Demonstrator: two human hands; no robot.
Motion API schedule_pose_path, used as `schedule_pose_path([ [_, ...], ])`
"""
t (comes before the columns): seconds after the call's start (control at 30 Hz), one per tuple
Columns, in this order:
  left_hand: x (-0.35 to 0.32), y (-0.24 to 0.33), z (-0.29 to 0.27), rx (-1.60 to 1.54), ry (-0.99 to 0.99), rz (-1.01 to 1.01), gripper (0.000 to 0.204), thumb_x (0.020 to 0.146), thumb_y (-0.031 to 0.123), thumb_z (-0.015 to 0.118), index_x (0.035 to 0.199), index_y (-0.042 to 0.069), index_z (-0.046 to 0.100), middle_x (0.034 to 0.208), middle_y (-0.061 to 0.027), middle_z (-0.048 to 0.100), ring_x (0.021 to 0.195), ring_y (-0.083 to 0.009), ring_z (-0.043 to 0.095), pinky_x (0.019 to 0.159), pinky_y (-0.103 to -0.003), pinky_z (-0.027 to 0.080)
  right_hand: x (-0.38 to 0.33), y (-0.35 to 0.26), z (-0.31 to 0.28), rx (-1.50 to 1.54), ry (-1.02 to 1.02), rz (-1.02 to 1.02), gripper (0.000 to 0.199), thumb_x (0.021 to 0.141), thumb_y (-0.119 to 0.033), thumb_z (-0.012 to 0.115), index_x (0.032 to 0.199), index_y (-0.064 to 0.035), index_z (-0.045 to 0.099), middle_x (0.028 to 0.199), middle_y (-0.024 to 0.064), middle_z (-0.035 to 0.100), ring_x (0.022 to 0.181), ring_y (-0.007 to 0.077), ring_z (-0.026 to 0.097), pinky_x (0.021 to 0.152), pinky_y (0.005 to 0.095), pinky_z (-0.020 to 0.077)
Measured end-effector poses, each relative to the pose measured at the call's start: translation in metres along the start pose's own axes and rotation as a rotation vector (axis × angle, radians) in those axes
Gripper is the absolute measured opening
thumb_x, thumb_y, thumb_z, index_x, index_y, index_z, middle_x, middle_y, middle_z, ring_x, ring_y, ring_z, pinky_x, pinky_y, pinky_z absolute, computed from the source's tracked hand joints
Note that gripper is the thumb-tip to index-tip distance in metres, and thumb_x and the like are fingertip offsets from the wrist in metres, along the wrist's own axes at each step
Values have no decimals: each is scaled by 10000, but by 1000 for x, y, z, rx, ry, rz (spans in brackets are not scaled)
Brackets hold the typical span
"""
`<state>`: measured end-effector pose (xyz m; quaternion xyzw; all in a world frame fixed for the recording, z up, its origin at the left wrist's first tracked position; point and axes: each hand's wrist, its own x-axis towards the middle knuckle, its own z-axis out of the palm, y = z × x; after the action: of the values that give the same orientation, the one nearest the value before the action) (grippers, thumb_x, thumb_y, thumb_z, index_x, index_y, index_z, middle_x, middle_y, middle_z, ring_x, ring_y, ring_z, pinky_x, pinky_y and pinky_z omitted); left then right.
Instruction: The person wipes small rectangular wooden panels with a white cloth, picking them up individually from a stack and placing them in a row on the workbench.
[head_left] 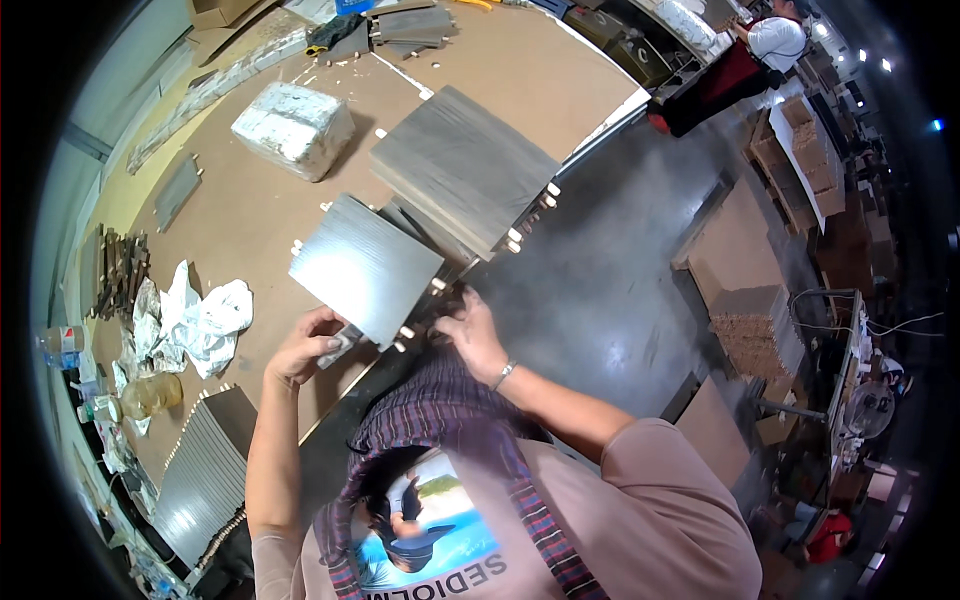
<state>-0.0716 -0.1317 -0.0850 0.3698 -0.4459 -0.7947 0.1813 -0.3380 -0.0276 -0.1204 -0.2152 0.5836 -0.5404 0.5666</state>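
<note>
A stack of grey wood-grain panels [365, 270] lies near the table's front edge, with pale wooden dowels sticking out of its sides. At the stack's near left corner, my left hand [305, 350] is closed on a small grey-white piece [341, 346], whose kind I cannot make out. My right hand [474, 335] is beside the near right side of the stack, close to the dowels [438, 286]. Its fingers are curled, and what they hold, if anything, is hidden. Just behind stands a second, larger stack of doweled grey panels [465, 165].
A white-wrapped block [292, 130] sits farther back on the brown table [255, 215]. To the left lie crumpled white cloths [205, 315], narrow dark strips [118, 270] and bottles [150, 395]. A row of grey panels [205, 480] stands lower left. Another person [775, 45] is at the far right.
</note>
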Motion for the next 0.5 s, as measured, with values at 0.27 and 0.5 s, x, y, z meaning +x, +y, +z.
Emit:
schedule_pose_path([
  [0.27, -10, -4, -16, -31, 85, 2, 534, 665, 281, 752, 1100, -9, 642, 1056, -75, 623, 969, -165, 569, 874, -288, 448, -11, 3, -7, -215, -35, -83, 564, 799, 47, 641, 1316, 42, 413, 1083, 137, 586, 914, 144, 582, 786, 296, 512],
  [0.5, -56, 85, 52, 314, 429, 203, 372, 685, 194, 715, 990, -8, 648, 1030, -82, 617, 957, -188, 617, 827, -306, 488, -19, -58, 22, -111, 61, -391, 541, 724, -209, 859, 1037, -20, 459, 782, 21, 415, 689, 121, 417, 608, 285, 413],
])
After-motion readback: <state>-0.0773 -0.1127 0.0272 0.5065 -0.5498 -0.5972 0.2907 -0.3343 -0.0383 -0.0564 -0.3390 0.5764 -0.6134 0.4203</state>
